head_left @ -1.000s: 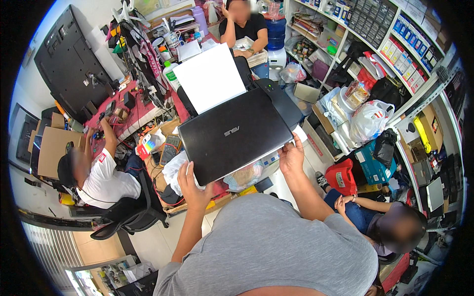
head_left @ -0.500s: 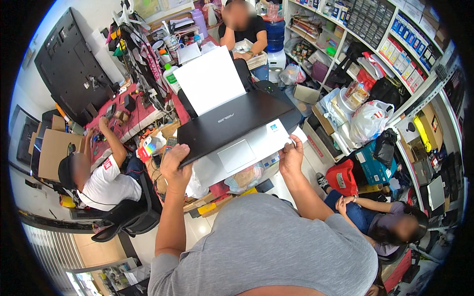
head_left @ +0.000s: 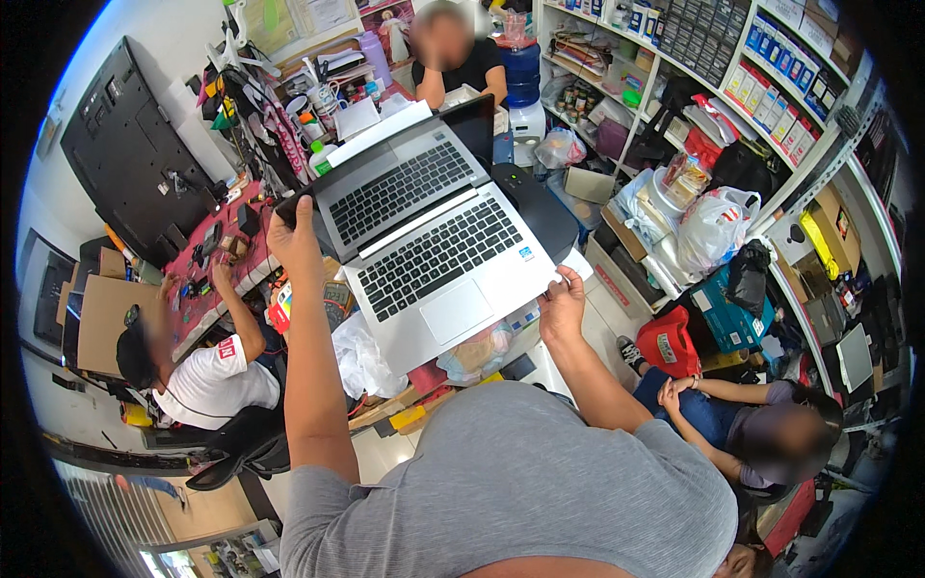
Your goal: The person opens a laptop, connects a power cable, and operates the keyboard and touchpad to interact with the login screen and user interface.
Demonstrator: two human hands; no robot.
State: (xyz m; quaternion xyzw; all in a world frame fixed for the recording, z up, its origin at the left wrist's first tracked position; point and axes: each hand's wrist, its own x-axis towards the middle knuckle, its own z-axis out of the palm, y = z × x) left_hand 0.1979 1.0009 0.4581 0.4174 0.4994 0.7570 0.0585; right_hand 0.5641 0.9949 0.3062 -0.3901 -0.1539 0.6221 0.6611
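Laptop point(head_left: 434, 260) is open in air: left hand point(head_left: 294, 241) grips its lid corner, right hand point(head_left: 561, 303) pinches its base corner; it could slip and drop.

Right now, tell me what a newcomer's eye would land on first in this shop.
The open silver laptop fills the middle of the view, held up in the air, its dark screen reflecting the keyboard. The left hand grips the lid's edge and the right hand holds the base's near corner. Around it, a person in a white shirt sits at a cluttered red table on the left, and packed shelves line the right.
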